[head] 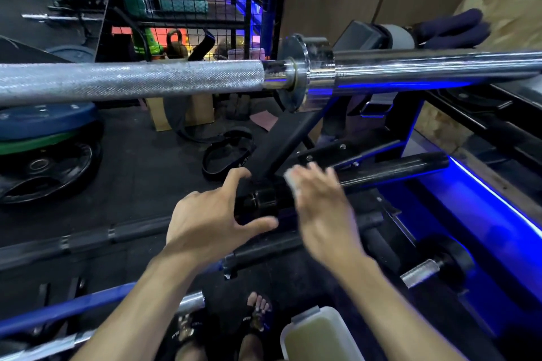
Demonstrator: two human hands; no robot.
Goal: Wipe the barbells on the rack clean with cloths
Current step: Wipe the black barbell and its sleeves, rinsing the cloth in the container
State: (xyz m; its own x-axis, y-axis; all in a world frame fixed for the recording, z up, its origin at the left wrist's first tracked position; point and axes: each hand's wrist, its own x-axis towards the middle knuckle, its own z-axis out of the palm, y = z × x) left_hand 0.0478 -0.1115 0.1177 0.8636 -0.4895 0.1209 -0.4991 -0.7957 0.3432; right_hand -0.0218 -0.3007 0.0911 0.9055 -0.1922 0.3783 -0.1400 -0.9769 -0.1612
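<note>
Two hands point(205, 214) on slanted black barbell point(393, 168)

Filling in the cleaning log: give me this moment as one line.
left hand: grips black barbell collar | right hand: presses white cloth on sleeve, blurred | chrome barbell: racked above, untouched
</note>
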